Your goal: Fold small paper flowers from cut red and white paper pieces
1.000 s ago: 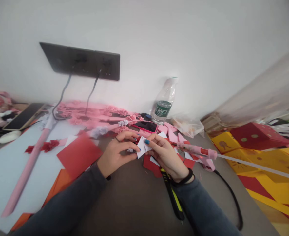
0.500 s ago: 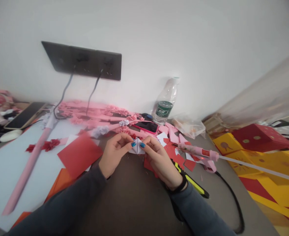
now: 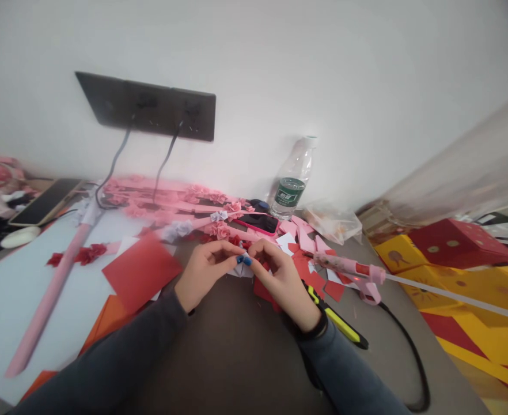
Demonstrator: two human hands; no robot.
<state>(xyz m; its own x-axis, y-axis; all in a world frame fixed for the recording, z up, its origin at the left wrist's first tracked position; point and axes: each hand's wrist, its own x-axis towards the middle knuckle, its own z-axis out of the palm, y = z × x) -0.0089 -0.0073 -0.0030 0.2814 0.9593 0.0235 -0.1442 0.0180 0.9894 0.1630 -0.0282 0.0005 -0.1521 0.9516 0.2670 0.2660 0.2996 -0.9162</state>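
Observation:
Between my two hands is a small folded piece of white paper (image 3: 242,270), mostly covered by fingers. My left hand (image 3: 206,271) pinches it from the left, and my right hand (image 3: 280,282) pinches it from the right. Both thumbs meet at the paper's upper middle, their blue nails almost touching. Just beyond the fingers lie pink and red paper flowers (image 3: 219,230). A black and yellow utility knife (image 3: 340,324) lies beside my right wrist, and a red paper square (image 3: 141,270) is left of my left hand.
A pink glue gun (image 3: 344,265) with a long glue stick and black cable lies on the right. Behind it stands a water bottle (image 3: 289,190). Yellow and red boxes (image 3: 444,253) fill the right side. A pink rolled tube (image 3: 50,305) rests on white sheets at left.
My thumbs have come together over the white paper, where they were a little apart before. The paper's folded front is now more covered. Things on the table stay put.

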